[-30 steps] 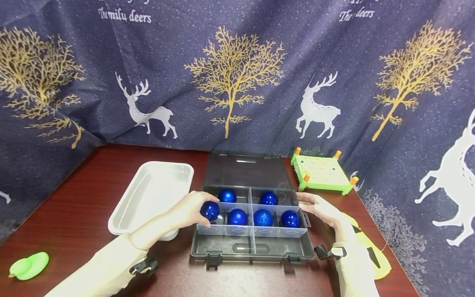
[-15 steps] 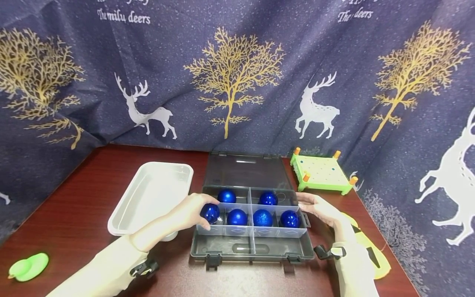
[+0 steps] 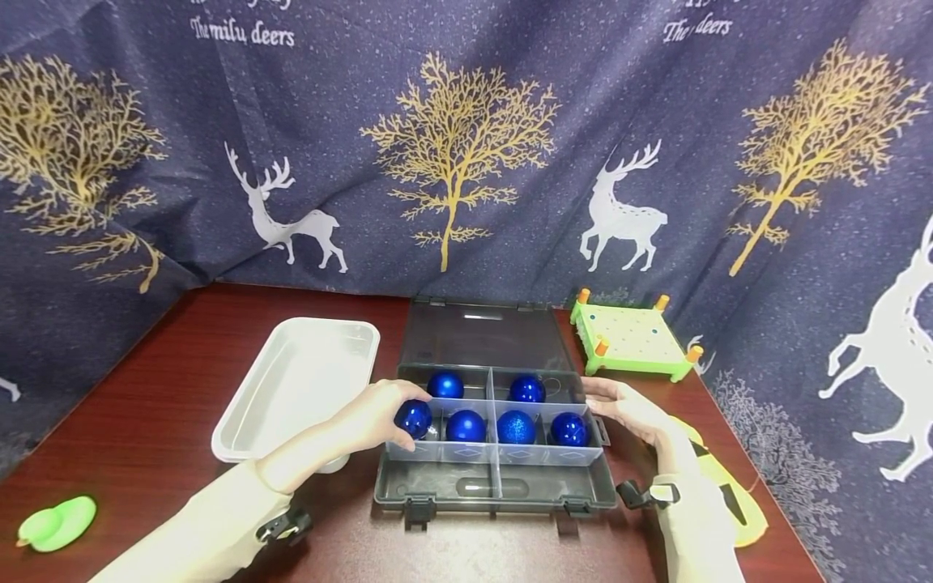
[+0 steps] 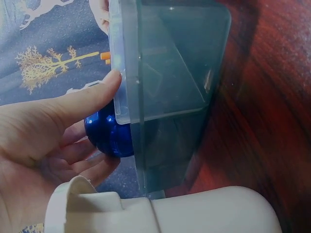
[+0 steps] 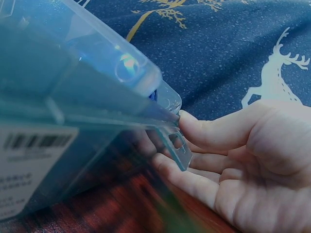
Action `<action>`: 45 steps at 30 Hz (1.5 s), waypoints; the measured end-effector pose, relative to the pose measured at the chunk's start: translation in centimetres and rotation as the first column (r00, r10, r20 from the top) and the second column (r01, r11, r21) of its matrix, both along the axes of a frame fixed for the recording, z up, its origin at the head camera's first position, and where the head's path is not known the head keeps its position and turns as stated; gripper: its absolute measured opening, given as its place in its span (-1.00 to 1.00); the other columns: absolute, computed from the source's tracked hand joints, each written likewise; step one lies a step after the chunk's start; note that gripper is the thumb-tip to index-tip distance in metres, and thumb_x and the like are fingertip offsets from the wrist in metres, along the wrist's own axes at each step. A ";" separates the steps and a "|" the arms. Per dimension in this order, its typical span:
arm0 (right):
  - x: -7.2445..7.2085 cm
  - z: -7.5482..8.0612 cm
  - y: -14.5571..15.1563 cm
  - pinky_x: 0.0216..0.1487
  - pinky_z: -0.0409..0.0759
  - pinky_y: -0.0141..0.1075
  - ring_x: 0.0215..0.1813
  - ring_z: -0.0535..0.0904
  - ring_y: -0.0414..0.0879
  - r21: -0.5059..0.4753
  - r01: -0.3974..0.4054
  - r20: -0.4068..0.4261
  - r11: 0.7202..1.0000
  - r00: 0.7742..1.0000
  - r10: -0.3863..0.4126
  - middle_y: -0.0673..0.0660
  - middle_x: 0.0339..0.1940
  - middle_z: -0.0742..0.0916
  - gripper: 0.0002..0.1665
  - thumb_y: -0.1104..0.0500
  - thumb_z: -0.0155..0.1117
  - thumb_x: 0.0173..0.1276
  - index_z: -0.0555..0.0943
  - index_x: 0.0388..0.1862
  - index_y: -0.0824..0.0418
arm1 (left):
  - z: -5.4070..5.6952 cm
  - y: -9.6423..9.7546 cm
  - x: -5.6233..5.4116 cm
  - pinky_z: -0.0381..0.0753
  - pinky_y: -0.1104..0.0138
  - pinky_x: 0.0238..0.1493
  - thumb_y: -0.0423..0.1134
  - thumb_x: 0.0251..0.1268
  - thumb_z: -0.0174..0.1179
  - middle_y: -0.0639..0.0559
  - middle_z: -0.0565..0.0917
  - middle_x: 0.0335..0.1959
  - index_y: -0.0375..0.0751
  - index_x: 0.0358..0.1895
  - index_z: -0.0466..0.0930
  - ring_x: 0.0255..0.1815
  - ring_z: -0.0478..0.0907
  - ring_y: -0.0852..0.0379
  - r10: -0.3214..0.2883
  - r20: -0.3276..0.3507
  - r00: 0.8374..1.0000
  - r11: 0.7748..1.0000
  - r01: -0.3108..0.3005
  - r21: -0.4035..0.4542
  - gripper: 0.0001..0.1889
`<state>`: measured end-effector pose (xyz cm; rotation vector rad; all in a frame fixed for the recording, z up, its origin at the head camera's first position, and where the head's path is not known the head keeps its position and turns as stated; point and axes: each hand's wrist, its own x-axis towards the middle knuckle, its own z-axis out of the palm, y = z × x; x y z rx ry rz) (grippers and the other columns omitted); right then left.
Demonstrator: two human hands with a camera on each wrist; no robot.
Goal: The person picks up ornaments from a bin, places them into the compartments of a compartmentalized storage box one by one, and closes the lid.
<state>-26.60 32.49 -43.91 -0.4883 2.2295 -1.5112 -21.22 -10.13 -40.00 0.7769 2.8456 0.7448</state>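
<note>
A grey see-through storage box [image 3: 477, 491] lies with its lid [image 3: 488, 340] folded back. Several blue ball ornaments sit in its compartments, one of them a matte ball [image 3: 466, 427] at the middle. My left hand [image 3: 374, 414] reaches over the box's left side and grips a shiny blue ball [image 3: 416, 419] between thumb and fingers. In the left wrist view this ball [image 4: 108, 132] shows beside the clear divider. At the box's right edge, my right hand [image 3: 628, 409] holds the side by its small handle tab [image 5: 181, 156], thumb at the corner and fingers beneath.
Left of the box stands a white tub [image 3: 244, 405]. A green toy duck [image 3: 61, 523] lies at the front left. Behind the right hand is a green toy bed [image 3: 634, 336] with orange posts. A yellow and black item [image 3: 736, 502] lies partly under the right forearm.
The left hand and its ball have barely shifted, with the ball a touch lower than a second ago. The right hand stays in place at the box.
</note>
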 end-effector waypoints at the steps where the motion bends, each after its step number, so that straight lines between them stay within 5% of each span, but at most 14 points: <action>1: 0.0 0.0 0.0 0.12 0.43 -0.60 0.36 0.43 0.11 0.005 0.001 -0.003 1.000 1.000 -0.001 0.62 0.41 0.26 -0.26 0.25 0.11 0.47 0.09 0.41 0.65 | 0.0 0.0 0.0 0.53 0.02 0.23 -0.20 -0.19 0.59 -0.13 0.67 0.11 -0.29 0.13 0.61 0.20 0.56 -0.13 0.001 0.004 1.000 1.000 -0.002 0.001 -0.33; 8: 0.0 0.1 0.1 0.11 0.41 -0.61 0.40 0.27 0.44 0.041 0.006 -0.019 0.999 1.000 -0.005 0.60 0.41 0.27 -0.27 0.23 0.10 0.47 0.10 0.42 0.63 | 0.1 0.0 0.1 0.55 0.03 0.20 -0.22 -0.18 0.59 -0.12 0.67 0.10 -0.29 0.12 0.61 0.19 0.57 -0.10 0.000 0.007 1.000 1.000 -0.001 0.020 -0.34; 27: 0.1 0.2 0.1 0.11 0.44 -0.57 0.40 0.28 0.39 0.023 0.029 0.005 0.999 1.000 -0.030 0.58 0.41 0.31 -0.29 0.24 0.11 0.45 0.14 0.42 0.60 | 1.1 0.1 0.3 0.55 0.03 0.19 -0.19 -0.18 0.60 -0.09 0.68 0.09 -0.24 0.13 0.61 0.17 0.58 -0.09 -0.015 -0.029 0.999 1.000 0.015 0.023 -0.34; 36: 0.0 -0.2 0.2 0.12 0.45 -0.58 0.32 0.48 -0.02 -0.005 -0.005 0.001 1.000 1.000 0.005 0.62 0.39 0.29 -0.30 0.27 0.08 0.47 0.10 0.41 0.64 | 4.7 -1.0 0.4 0.56 0.04 0.14 -0.25 -0.08 0.53 -0.15 0.69 0.03 -0.28 0.09 0.62 0.05 0.61 -0.12 -0.025 -0.159 0.987 0.999 0.031 0.036 -0.44; 45: 0.1 -0.3 0.2 0.13 0.44 -0.59 0.41 0.25 0.44 -0.011 -0.006 0.017 1.000 1.000 0.006 0.62 0.41 0.26 -0.27 0.24 0.07 0.48 0.07 0.42 0.64 | 9.2 -1.8 -1.7 0.52 -0.05 0.18 -0.21 0.02 0.46 -0.24 0.66 0.07 -0.34 0.12 0.58 0.12 0.57 -0.21 0.003 -0.146 0.989 0.996 0.009 0.085 -0.45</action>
